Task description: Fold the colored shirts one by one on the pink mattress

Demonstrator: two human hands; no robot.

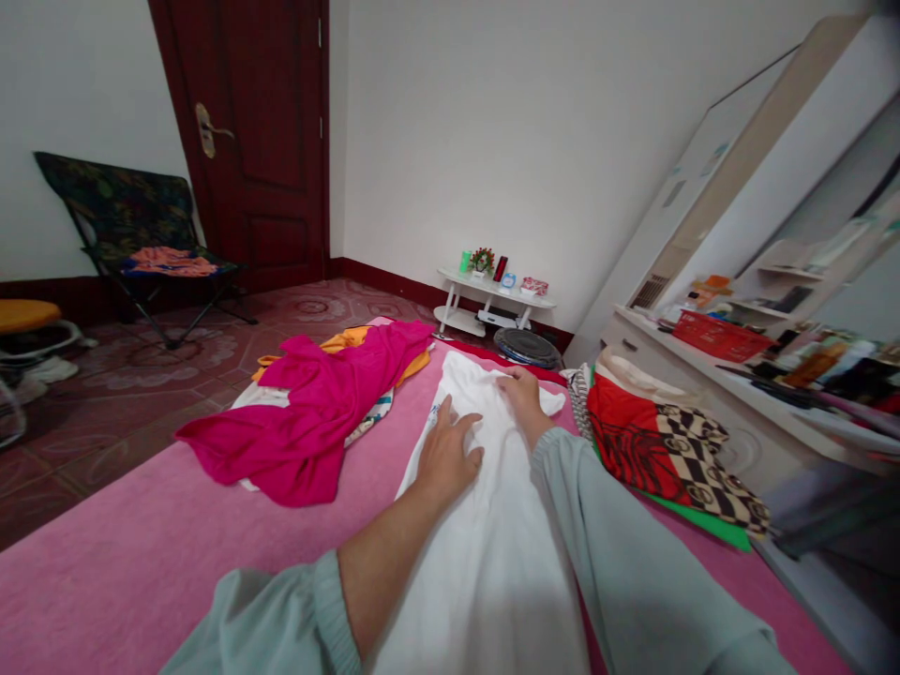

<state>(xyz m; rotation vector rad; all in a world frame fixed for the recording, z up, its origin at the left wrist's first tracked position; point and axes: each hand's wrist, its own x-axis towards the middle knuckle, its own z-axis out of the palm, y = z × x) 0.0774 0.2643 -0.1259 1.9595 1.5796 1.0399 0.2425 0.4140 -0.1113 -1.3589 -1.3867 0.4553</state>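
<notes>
A white garment (pixel 492 525), perhaps a shirt, lies lengthwise on the pink bed cover (pixel 105 572), its far end narrower and rumpled. My left hand (pixel 448 448) rests on its left side with fingers spread apart. Farther along, near the far right corner of the cloth, my right hand (pixel 521 392) has its fingers drawn together on the fabric in what looks like a pinch. A small dark print shows at the garment's left edge, beside my left fingertips. The near end runs out of view at the bottom.
Left of the white garment lies a loose heap with a magenta garment (pixel 302 422) on top. At right sits a stack of folded clothes (pixel 633 441). Beyond stand a white low table (pixel 492 286), a dresser (pixel 703 403) and a folding chair (pixel 133 225) by the door (pixel 260 141).
</notes>
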